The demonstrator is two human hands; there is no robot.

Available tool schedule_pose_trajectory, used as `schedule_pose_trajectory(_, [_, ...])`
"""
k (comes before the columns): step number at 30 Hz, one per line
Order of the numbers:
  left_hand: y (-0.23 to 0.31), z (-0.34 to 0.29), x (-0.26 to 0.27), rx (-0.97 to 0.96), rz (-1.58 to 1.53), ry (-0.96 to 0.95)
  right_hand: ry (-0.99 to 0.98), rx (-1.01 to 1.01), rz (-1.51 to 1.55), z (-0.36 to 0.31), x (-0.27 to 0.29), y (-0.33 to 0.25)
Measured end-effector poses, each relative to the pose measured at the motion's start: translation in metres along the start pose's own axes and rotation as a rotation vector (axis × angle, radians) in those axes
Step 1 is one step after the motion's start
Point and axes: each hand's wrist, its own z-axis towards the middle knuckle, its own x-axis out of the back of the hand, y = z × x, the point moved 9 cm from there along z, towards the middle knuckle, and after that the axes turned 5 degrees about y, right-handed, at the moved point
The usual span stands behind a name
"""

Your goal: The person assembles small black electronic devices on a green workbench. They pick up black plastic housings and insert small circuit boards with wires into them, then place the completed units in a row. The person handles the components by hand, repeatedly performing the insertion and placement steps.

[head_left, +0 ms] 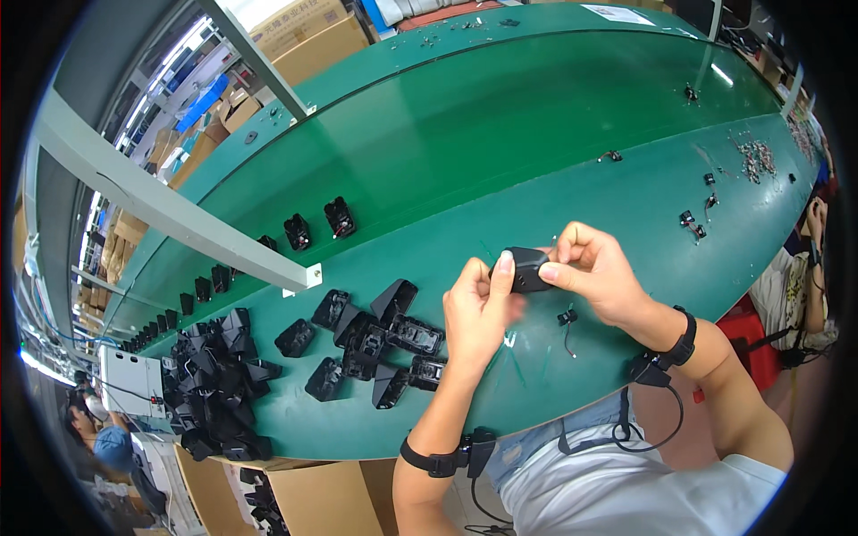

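Note:
Between my two hands is a small black plastic housing, held just above the green tabletop. My left hand grips its left end, thumb pressed on top. At its right end, my right hand pinches the edge between thumb and fingers; whether a smaller part is in those fingers I cannot tell. A small black part with a thin wire lies on the table just below the right hand. Left of my hands, several open black shells are scattered, some facing up and some tilted.
A heap of black shells covers the table's left end. Black units stand along the green conveyor strip beyond a grey metal post. Wired parts and a pile of small pieces lie right. An open cardboard box sits below the edge.

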Motion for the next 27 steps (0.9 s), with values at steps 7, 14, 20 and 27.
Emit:
schedule_pose_trajectory(7, [0.015, -0.002, 0.007, -0.154, 0.125, 0.071, -0.066, -0.193, 0.139, 0.002, 0.003, 0.026])
schedule_pose_trajectory(14, [0.013, -0.004, 0.004, -0.12, 0.134, 0.04, -0.124, -0.338, 0.381, -0.001, -0.008, 0.036])
schedule_pose_trajectory(20, [0.017, -0.003, 0.011, -0.215, 0.17, 0.079, -0.176, -0.362, 0.418, 0.004, -0.02, 0.037])
schedule_pose_trajectory(27, [0.064, -0.003, 0.097, -0.509, 1.07, 0.636, -0.315, 0.534, -0.596, 0.104, -0.093, -0.038])
